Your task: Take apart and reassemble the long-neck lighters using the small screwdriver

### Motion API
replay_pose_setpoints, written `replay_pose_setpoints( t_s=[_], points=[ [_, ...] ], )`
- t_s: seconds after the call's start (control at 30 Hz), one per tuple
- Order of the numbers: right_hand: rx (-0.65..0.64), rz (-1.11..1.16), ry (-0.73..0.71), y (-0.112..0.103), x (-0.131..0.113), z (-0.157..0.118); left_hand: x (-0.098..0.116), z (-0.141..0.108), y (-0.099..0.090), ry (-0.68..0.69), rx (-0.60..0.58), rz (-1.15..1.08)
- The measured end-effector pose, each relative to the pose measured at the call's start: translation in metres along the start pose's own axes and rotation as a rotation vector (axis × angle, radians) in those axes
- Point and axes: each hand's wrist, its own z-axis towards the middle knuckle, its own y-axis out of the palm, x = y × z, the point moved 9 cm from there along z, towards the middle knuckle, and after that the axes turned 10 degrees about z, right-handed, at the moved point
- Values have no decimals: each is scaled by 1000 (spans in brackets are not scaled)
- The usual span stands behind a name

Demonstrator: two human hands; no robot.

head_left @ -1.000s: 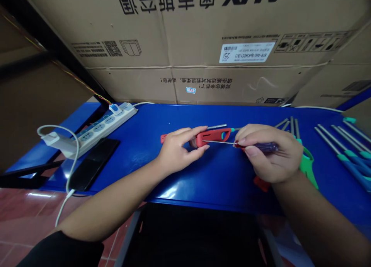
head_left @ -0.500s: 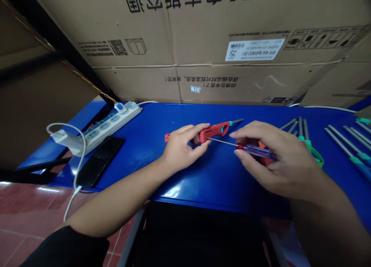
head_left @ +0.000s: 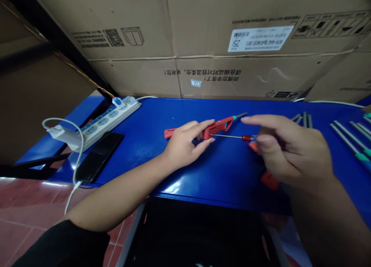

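To the right of the phone (head_left: 100,156), the left hand (head_left: 182,145) grips the red lighter (head_left: 215,128) and the right hand (head_left: 297,154) holds the screwdriver (head_left: 246,138), tip at the lighter's end, where off-axis pressure or a loose grip could make the tip slip into the left hand.

Bare tabletop (head_left: 162,112) beyond left hand (head_left: 185,144), carton (head_left: 139,77) behind, power strip (head_left: 109,124) (phone (head_left: 100,156) alongside) leftward

Workshop-like place, blue tabletop (head_left: 150,131), screwdriver (head_left: 247,138), power strip (head_left: 108,121), cardboard panel (head_left: 139,77)
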Motion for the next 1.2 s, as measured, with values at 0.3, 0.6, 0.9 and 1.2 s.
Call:
replay_pose_setpoints(
  t_s=[0.3, 0.6, 0.9, 1.2],
  points=[
    [-15, 46, -85, 1, -1, 0, 0, 1, 0, -15, 0, -4],
    [28, 154, -51, -2, 1, -2, 4, -1, 2, 10, -5, -9],
    [93, 127, -41, -7, 9, -5, 2, 0, 1, -19, -13, 8],
    [-13, -22, -13, -1, 4, -3, -4, 0, 3, -38, -27, -3]
  ],
)
